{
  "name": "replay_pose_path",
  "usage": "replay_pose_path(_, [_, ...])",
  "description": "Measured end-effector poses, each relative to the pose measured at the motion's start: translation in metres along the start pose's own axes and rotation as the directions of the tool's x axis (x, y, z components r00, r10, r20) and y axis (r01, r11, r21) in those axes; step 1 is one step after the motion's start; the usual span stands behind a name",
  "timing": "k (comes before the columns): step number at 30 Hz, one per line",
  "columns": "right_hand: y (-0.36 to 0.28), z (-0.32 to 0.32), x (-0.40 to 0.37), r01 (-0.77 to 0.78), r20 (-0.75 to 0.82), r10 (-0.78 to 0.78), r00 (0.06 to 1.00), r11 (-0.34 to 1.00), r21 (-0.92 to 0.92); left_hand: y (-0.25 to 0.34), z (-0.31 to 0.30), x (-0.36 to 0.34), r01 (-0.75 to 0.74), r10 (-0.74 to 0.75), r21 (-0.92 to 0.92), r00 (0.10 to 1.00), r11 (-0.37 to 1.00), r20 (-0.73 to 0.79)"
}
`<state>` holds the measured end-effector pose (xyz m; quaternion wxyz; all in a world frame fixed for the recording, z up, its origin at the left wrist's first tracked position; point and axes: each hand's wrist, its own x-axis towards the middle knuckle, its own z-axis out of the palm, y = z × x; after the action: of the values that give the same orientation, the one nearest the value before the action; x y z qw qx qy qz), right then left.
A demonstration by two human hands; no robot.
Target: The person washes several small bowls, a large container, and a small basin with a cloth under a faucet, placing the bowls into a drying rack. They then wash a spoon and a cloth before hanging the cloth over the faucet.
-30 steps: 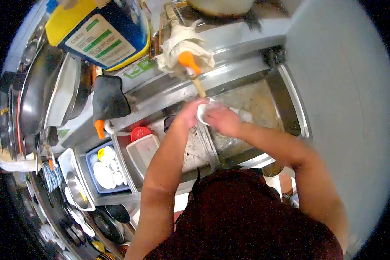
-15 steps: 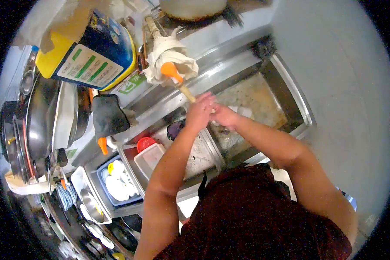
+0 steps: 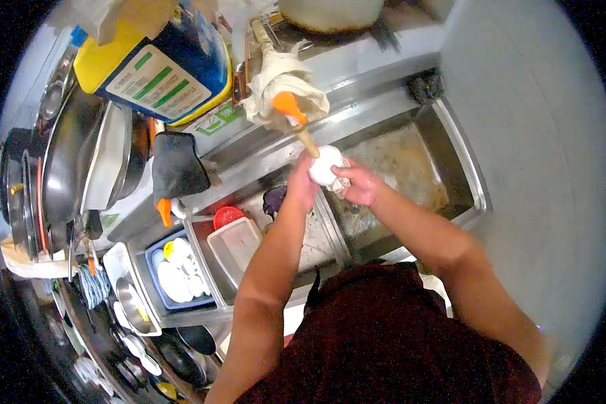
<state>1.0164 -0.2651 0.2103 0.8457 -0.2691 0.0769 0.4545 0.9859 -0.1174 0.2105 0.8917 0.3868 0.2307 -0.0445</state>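
A small round white dish (image 3: 325,166) is held beneath the tap (image 3: 308,141), which has an orange handle and cloth wrapped above it. My left hand (image 3: 301,179) grips the dish at its left edge. On the right side, my right hand (image 3: 360,183) has its thumb on the dish and also holds a crumpled whitish cloth or several small items (image 3: 342,183), too small to make out. Both hands are over the divider between the middle basin and the right sink basin (image 3: 397,161), whose bottom is stained brown.
The middle basin holds a clear plastic tub (image 3: 234,250), a red bowl (image 3: 227,217) and a dark purple cloth (image 3: 274,200). Further left stands a blue tub (image 3: 156,269) of white dishes. Behind are a large yellow-blue jug (image 3: 161,74), a dark cloth (image 3: 180,165) and stacked pans (image 3: 67,175).
The white dish now shows between my hands, which before were close together with no dish visible. The camera view has shifted, so the sink and jug appear slightly further right.
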Motion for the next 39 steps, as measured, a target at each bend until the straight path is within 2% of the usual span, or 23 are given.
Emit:
replay_pose_path(4, [-0.002,-0.001,-0.009,0.027,0.018,-0.028,0.999,0.996,0.085,-0.003,-0.009,-0.005,0.023,-0.011,-0.107,0.994,0.994,0.109])
replay_pose_path(7, [0.001,-0.004,-0.011,0.012,0.015,-0.011,1.000,0.998,-0.067,-0.022,-0.029,0.004,0.005,0.014,-0.150,0.992,0.989,0.129])
replay_pose_path(9, [0.004,0.000,-0.013,0.054,-0.072,-0.085,0.994,0.931,-0.360,-0.039,-0.035,0.009,0.133,-0.121,0.035,0.962,0.990,-0.244])
replay_pose_path(10, [0.008,-0.005,-0.011,0.045,-0.068,-0.075,0.995,0.929,-0.369,-0.034,-0.020,-0.001,0.125,-0.115,0.024,0.962,0.992,-0.248])
replay_pose_path(11, [0.013,-0.013,-0.008,0.175,0.055,-0.232,0.971,0.535,-0.827,-0.030,-0.004,-0.012,0.092,-0.070,0.095,0.975,0.991,-0.212])
replay_pose_path(12, [0.017,-0.010,-0.010,0.239,0.246,-0.288,0.926,-0.060,-0.969,-0.029,0.007,-0.019,0.060,-0.031,0.166,0.984,0.984,-0.173])
replay_pose_path(13, [0.023,-0.008,-0.018,0.210,0.288,-0.280,0.916,-0.278,-0.937,-0.035,0.008,-0.018,-0.048,0.127,0.409,0.978,0.911,-0.168])
replay_pose_path(14, [0.023,-0.006,-0.021,0.211,0.290,-0.273,0.917,-0.284,-0.935,-0.037,0.000,-0.013,-0.052,0.130,0.401,0.977,0.914,-0.171])
replay_pose_path(16, [0.019,-0.004,-0.028,0.293,0.479,-0.127,0.868,-0.650,-0.702,-0.035,-0.023,-0.002,0.179,-0.181,-0.070,0.983,0.981,-0.033])
replay_pose_path(20, [-0.001,-0.013,-0.053,0.227,0.499,-0.261,0.826,-0.656,-0.719,-0.011,-0.030,-0.020,0.261,-0.246,-0.254,0.965,0.931,0.091])
replay_pose_path(22, [0.008,-0.053,-0.056,0.030,0.270,-0.575,0.772,-0.391,-0.920,-0.010,-0.034,-0.019,0.277,-0.254,-0.310,0.961,0.910,0.113])
replay_pose_path(24, [0.012,-0.060,-0.067,-0.070,0.142,-0.524,0.840,-0.364,-0.929,-0.017,-0.034,-0.012,0.265,-0.207,-0.230,0.947,0.936,0.247])
replay_pose_path(25, [0.016,-0.065,-0.074,-0.175,0.003,-0.469,0.883,-0.335,-0.926,-0.019,-0.029,-0.011,0.201,-0.174,-0.118,0.963,0.972,0.208])
replay_pose_path(26, [0.018,-0.070,-0.079,-0.172,0.008,-0.460,0.888,-0.348,-0.922,-0.032,-0.022,-0.006,0.099,-0.094,0.200,0.995,0.975,-0.035])
replay_pose_path(27, [0.023,-0.076,-0.084,-0.131,0.039,-0.458,0.888,-0.333,-0.934,-0.051,-0.023,0.000,-0.163,0.239,0.776,0.971,0.609,0.017])
replay_pose_path(28, [0.028,-0.084,-0.086,-0.076,0.079,-0.443,0.893,-0.320,-0.944,-0.040,-0.002,-0.023,-0.263,0.320,0.900,0.935,0.347,0.150])
replay_pose_path(30, [0.041,-0.111,-0.088,-0.103,0.091,-0.433,0.897,-0.404,-0.909,-0.051,-0.015,-0.029,-0.524,0.332,0.852,0.807,0.019,0.489])
replay_pose_path(32, [0.042,-0.098,-0.097,-0.236,-0.100,-0.397,0.912,-0.310,-0.921,-0.044,-0.024,-0.046,-0.533,0.307,0.837,0.781,-0.127,0.544])
replay_pose_path(34, [0.045,-0.104,-0.102,-0.158,0.015,-0.383,0.924,-0.416,-0.895,-0.024,-0.044,-0.071,-0.433,0.524,0.901,0.764,-0.015,0.376])
replay_pose_path(36, [0.044,-0.131,-0.109,-0.098,0.099,-0.358,0.928,-0.493,-0.865,-0.021,-0.097,-0.066,-0.316,0.647,0.910,0.759,0.269,0.072])
replay_pose_path(37, [0.045,-0.133,-0.112,-0.080,0.107,-0.335,0.936,-0.499,-0.863,0.010,-0.108,-0.090,-0.132,0.591,0.834,0.764,0.535,-0.258])
replay_pose_path(38, [0.044,-0.130,-0.114,-0.128,0.015,-0.325,0.946,-0.413,-0.902,0.002,-0.166,-0.078,-0.200,0.677,0.782,0.651,0.590,-0.344])
replay_pose_path(39, [0.043,-0.131,-0.115,-0.183,-0.078,-0.311,0.947,-0.323,-0.929,-0.024,-0.239,-0.055,-0.109,0.808,0.887,0.473,0.450,-0.352])
